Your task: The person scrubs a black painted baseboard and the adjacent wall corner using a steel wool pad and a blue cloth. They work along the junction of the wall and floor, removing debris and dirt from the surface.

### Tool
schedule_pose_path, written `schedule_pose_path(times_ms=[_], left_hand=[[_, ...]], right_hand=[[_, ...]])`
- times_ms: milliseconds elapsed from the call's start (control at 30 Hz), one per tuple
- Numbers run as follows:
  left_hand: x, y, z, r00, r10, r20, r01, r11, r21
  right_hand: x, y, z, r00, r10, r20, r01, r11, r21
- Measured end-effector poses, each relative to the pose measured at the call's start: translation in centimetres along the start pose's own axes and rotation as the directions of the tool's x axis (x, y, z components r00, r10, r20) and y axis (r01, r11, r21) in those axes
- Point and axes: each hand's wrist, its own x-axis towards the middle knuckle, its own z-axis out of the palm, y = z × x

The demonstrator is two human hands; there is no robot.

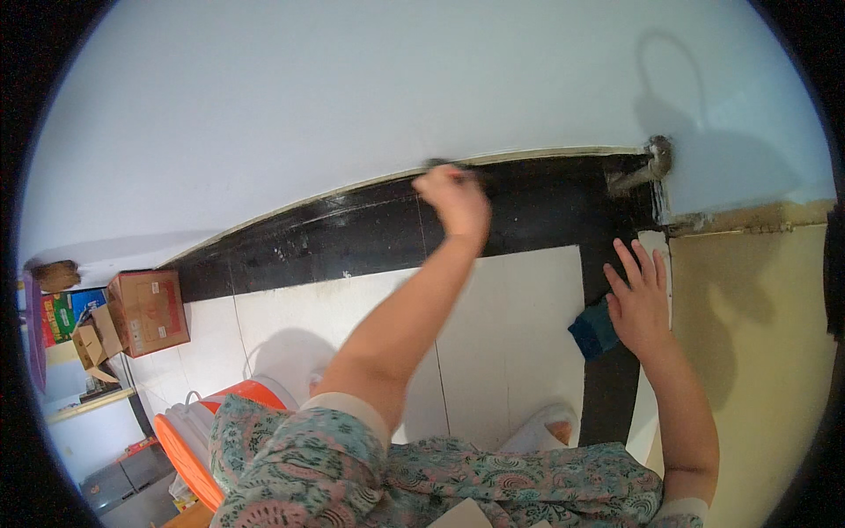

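My left hand (459, 201) is closed around a small dark object (443, 163) with a bit of red on it. Blur keeps me from telling what it is. That object is at the line where the white wall (396, 79) meets the black floor border (317, 241). Spread fingers mark my right hand (639, 307), which lies palm down near the white skirting at the right-hand wall. Beside its thumb a folded dark blue cloth or pad (594, 330) sits on the black border, partly covered by the hand.
A pipe (660, 158) stands in the wall corner. White floor tiles (508, 317) lie inside the border. Behind my left arm is an orange-and-white bucket (191, 455). Cardboard boxes (148, 313) stand at the far left, near a hole (56, 276) low in the wall.
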Motion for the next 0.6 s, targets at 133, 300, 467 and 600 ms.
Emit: schedule_pose_path(times_ms=[133, 300, 467, 600], left_hand=[[-2.7, 6.4, 3.3, 0.994, -0.087, 0.067, 0.096, 0.982, -0.160], [-1.3, 0.8, 1.0, 0.945, 0.295, 0.141, -0.262, 0.942, -0.208], [0.9, -2.3, -3.6, 1.000, -0.006, 0.014, 0.007, 0.995, -0.103], [0.1, -0.4, 0.1, 0.998, -0.042, -0.041, 0.039, 0.997, -0.071]], right_hand=[[1.0, -0.4, -0.3, 0.998, 0.001, -0.065, 0.002, 0.999, 0.044], [2.0, -0.2, 0.3, 0.996, 0.001, -0.089, 0.008, 0.996, 0.092], [1.3, 1.2, 0.3, 0.994, 0.037, -0.098, -0.027, 0.995, 0.097], [0.1, 1.5, 0.0, 0.994, 0.101, -0.049, -0.093, 0.986, 0.137]])
